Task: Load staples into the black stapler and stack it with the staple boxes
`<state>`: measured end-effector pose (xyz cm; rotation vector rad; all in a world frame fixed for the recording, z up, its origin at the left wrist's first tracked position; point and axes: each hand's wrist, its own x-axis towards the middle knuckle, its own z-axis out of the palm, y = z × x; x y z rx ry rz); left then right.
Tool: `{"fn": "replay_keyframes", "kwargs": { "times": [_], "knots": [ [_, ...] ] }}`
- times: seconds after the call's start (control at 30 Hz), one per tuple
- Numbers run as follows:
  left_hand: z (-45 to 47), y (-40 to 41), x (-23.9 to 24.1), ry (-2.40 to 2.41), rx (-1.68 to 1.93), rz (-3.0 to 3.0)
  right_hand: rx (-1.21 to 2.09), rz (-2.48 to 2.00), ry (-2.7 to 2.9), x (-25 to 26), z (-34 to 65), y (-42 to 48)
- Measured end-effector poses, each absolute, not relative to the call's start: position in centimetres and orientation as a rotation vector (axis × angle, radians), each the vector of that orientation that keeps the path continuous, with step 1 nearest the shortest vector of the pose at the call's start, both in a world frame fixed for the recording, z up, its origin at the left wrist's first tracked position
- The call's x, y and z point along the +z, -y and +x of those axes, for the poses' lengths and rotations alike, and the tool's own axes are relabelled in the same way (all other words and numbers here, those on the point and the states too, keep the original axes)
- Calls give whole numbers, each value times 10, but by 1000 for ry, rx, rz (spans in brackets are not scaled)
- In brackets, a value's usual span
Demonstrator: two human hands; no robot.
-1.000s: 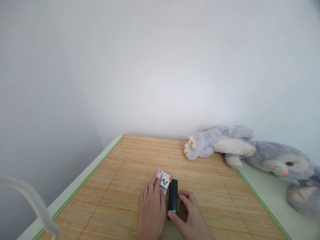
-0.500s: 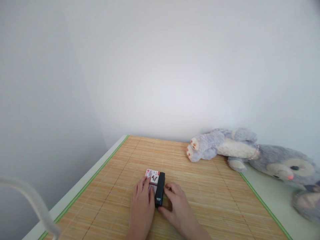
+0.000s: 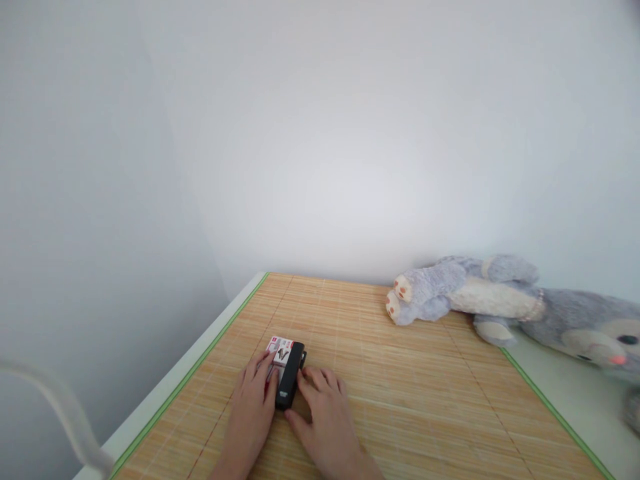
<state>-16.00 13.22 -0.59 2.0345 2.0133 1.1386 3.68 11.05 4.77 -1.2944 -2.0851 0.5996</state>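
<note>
A black stapler [image 3: 290, 380] lies lengthwise on the bamboo mat, pale lettering at its near end. Against its left side is a small white and pink box [image 3: 282, 353] with a dark picture printed on top. My left hand [image 3: 250, 403] covers the box's near and left part, fingers over it and thumb close to the stapler. From the right, my right hand [image 3: 325, 417] holds the stapler, with the thumb at its near end and bent fingers along its side. A small dark piece [image 3: 303, 359] juts out beyond the stapler's right edge; what it is, I cannot tell.
The bamboo mat [image 3: 400, 387] has green edging and lies on a pale table [image 3: 565, 393]. A grey plush toy [image 3: 490, 297] lies at the back right against the wall. A blurred white curved bar [image 3: 65, 407] crosses the lower left.
Both hands, the box and the stapler have shifted left together across the mat, and the stapler is tilted a little more. The dark piece at its right side now shows. The view has turned slightly.
</note>
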Motion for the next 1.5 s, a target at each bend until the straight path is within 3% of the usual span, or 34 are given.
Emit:
{"fn": "replay_keyframes", "kwargs": {
  "times": [0.43,0.77,0.9,1.03,1.5],
  "knots": [
    [-154,-130,-8,-2069,1179,2023,610,-1304,2041,46,37,-112],
    [-110,-96,32,-2128,1395,2040,526,-1480,2107,37,101,-101],
    [-49,-88,24,-1573,953,2431,441,-1667,2122,24,162,-87],
    [-14,-94,15,-1453,668,2517,287,-1895,2084,16,198,-72],
    [-1,-91,11,-1734,645,2475,118,-1914,2038,11,201,-65]
  ]
}}
